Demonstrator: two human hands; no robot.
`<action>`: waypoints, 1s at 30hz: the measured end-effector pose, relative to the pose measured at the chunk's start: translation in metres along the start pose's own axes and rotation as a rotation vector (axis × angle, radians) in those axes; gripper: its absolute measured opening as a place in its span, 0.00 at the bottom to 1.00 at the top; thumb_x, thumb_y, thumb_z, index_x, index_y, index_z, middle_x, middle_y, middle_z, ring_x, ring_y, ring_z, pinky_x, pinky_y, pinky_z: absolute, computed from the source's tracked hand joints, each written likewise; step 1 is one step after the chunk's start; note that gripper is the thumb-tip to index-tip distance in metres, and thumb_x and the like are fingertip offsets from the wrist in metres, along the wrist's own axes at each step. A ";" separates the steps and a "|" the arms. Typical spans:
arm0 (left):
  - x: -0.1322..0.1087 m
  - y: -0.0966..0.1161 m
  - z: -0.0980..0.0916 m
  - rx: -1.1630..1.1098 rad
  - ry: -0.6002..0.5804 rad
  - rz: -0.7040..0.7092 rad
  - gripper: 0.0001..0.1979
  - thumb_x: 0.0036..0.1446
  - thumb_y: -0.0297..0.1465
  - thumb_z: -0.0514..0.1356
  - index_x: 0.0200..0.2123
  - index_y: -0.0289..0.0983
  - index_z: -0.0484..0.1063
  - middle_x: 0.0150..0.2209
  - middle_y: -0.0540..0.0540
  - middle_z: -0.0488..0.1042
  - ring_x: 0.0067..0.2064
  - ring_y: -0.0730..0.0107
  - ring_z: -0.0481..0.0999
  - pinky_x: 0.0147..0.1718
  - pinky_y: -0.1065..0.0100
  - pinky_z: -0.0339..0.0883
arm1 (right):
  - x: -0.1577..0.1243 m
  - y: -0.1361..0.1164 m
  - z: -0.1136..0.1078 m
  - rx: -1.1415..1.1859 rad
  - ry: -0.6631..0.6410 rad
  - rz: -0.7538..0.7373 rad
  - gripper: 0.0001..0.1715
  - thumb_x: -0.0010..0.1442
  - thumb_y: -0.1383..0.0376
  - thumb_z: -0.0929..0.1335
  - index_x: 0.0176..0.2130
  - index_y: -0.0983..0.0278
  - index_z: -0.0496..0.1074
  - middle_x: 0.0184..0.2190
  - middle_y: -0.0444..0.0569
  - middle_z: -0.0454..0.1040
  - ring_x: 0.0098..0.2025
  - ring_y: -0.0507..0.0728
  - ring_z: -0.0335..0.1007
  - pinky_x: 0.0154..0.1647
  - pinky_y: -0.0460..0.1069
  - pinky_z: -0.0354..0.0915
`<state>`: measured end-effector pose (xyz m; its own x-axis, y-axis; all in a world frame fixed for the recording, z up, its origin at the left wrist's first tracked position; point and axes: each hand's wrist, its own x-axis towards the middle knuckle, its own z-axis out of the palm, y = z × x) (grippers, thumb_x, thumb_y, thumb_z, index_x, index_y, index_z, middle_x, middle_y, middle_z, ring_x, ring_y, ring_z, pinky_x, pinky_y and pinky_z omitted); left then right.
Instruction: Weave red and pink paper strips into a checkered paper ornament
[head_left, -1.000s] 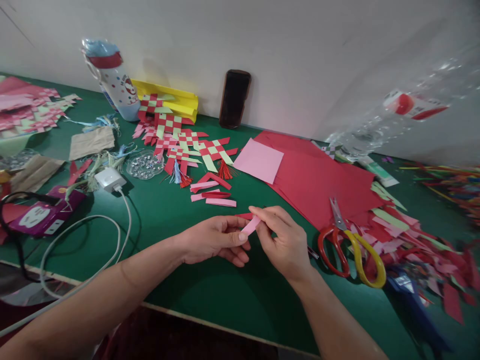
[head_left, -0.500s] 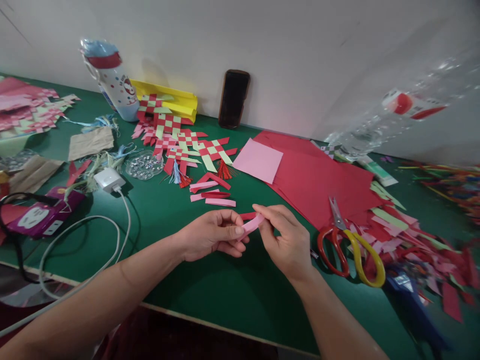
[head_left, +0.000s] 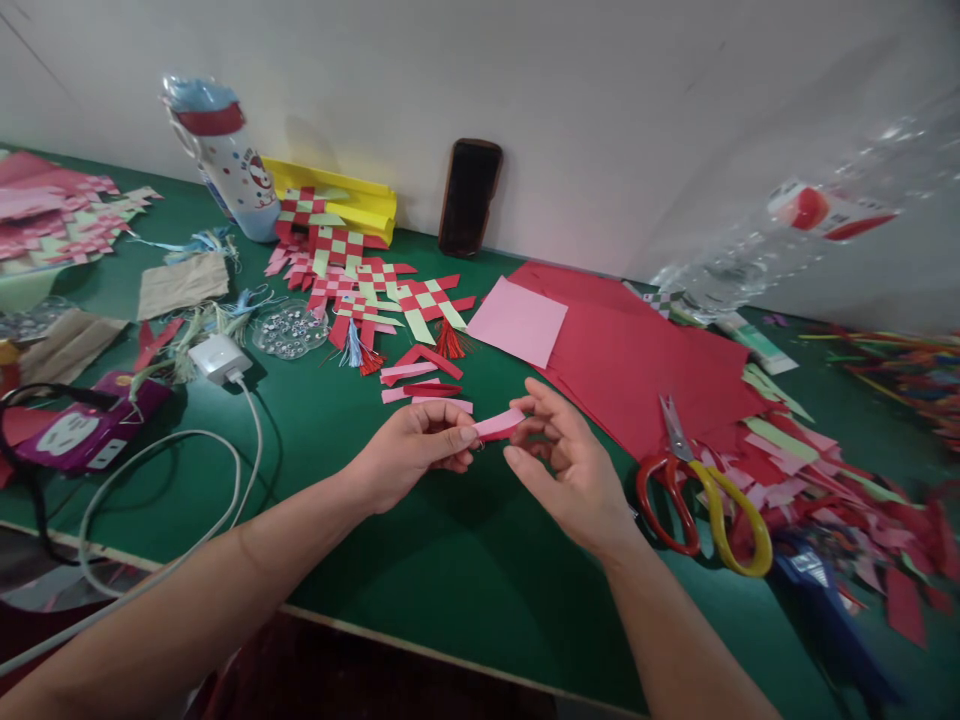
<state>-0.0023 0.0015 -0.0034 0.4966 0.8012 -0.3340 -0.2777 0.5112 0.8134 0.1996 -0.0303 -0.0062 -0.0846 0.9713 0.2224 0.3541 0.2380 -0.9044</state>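
- Left hand [head_left: 420,445] pinches a pink paper strip [head_left: 499,424] and red paper strip [head_left: 502,434], centre of frame.
- Right hand [head_left: 574,475] loosely spread at their free ends; contact unclear.
- Probably pairing strips; the next move calls for a light right-hand pinch.

My left hand [head_left: 420,445] hides one end of the pink strip [head_left: 499,424]. At three o'clock, coloured stems [head_left: 919,375] blur past my view's edge; at four, a blue object [head_left: 814,585] is too smeared to name.
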 end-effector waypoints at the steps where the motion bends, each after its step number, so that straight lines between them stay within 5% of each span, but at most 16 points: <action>1: 0.000 0.001 0.000 0.007 0.007 0.026 0.18 0.48 0.39 0.73 0.30 0.33 0.72 0.30 0.51 0.74 0.28 0.81 0.72 0.32 0.74 0.68 | 0.000 -0.001 0.000 0.100 -0.042 0.084 0.37 0.58 0.59 0.72 0.64 0.54 0.60 0.53 0.54 0.69 0.39 0.53 0.73 0.36 0.50 0.75; 5: -0.002 0.002 0.004 0.161 -0.008 0.122 0.16 0.50 0.39 0.71 0.30 0.33 0.73 0.26 0.52 0.72 0.27 0.77 0.71 0.32 0.72 0.66 | 0.003 -0.006 0.003 0.326 -0.160 0.305 0.40 0.52 0.49 0.75 0.59 0.60 0.64 0.52 0.56 0.71 0.37 0.54 0.73 0.32 0.50 0.74; 12: -0.004 -0.006 0.004 0.466 -0.028 0.204 0.09 0.57 0.35 0.64 0.33 0.34 0.72 0.26 0.51 0.71 0.28 0.76 0.68 0.30 0.73 0.61 | 0.003 -0.006 0.006 0.236 -0.044 0.340 0.19 0.57 0.52 0.73 0.38 0.64 0.73 0.23 0.41 0.71 0.23 0.50 0.67 0.26 0.47 0.68; 21: 0.000 -0.007 0.003 0.371 0.007 0.182 0.14 0.49 0.31 0.67 0.39 0.36 0.71 0.31 0.51 0.72 0.30 0.75 0.72 0.32 0.71 0.67 | 0.003 -0.007 0.007 0.126 0.131 0.220 0.14 0.57 0.54 0.72 0.35 0.63 0.73 0.21 0.40 0.70 0.21 0.50 0.68 0.24 0.46 0.68; 30: 0.000 -0.007 0.001 0.399 -0.004 0.166 0.10 0.56 0.35 0.64 0.38 0.34 0.72 0.30 0.51 0.72 0.29 0.76 0.73 0.32 0.72 0.67 | 0.000 -0.007 0.007 0.100 0.150 0.196 0.12 0.59 0.56 0.72 0.36 0.62 0.74 0.22 0.39 0.70 0.21 0.49 0.68 0.24 0.45 0.68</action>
<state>0.0005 -0.0023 -0.0087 0.4756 0.8606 -0.1820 -0.0149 0.2148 0.9765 0.1909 -0.0320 -0.0029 0.1186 0.9894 0.0841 0.2554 0.0514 -0.9655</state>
